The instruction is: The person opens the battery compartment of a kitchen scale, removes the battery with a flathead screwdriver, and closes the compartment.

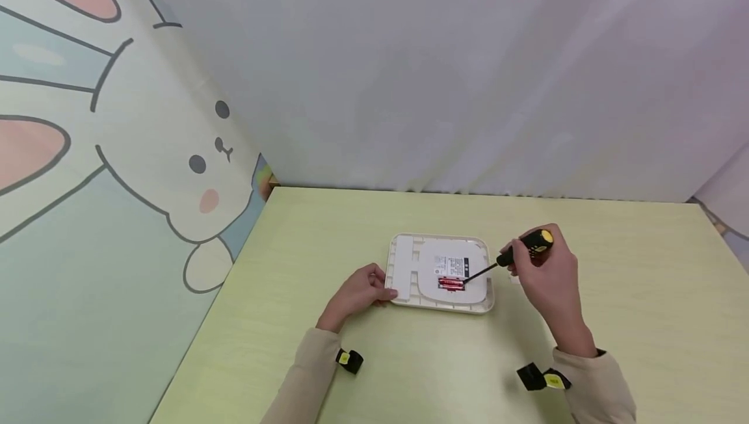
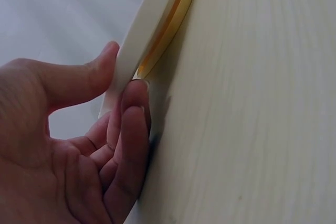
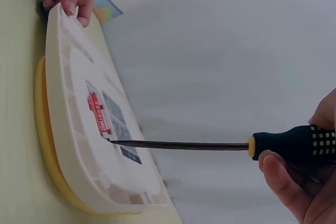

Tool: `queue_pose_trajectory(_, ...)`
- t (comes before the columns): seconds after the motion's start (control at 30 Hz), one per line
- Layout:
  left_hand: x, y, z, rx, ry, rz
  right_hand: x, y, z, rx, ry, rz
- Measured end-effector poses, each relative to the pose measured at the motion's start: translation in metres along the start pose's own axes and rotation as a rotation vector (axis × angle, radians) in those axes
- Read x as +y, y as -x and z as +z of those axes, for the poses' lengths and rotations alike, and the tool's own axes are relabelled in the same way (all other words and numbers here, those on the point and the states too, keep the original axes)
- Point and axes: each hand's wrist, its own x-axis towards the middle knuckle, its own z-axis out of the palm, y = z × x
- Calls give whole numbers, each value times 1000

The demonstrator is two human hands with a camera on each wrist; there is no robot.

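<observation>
A white rectangular plastic device lies with its ribbed, labelled underside up. Red batteries sit in its uncovered compartment. My left hand pinches the device's left edge, thumb on top and fingertips beneath, as the left wrist view shows. In my right hand is a screwdriver with a black and yellow handle. Its long dark shaft slants down to the left, and the tip is right at one end of the batteries. A yellow rim shows under the device in the right wrist view.
The device is on a pale yellow-green table. A small white piece shows beside the right hand, partly hidden. Behind the table hangs a grey-white curtain, and a rabbit-printed panel stands along the left side.
</observation>
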Motion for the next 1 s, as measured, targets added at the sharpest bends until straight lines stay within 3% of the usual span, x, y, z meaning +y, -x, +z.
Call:
queue_pose_trajectory(0.33,-1,0,-1,8,-4,-8,38,10,-1,210,-382,73)
queue_pose_trajectory(0.5,-2,1,-3,18,-7,-9,57,13,1,240,-587,39)
queue_pose_trajectory(0.63,-1,1,-3,15,-2,-9,62,14,2,253,-650,18)
queue_pose_trajectory(0.73,1,2,-3,10,0,-6,50,15,2,252,-562,16)
queue_pose_trajectory(0.93,0,2,-2,0,4,-11,3,18,9,171,-21,-113)
queue_pose_trajectory(1.0,-1,3,-1,-1,4,-17,-10,17,13,142,111,-163)
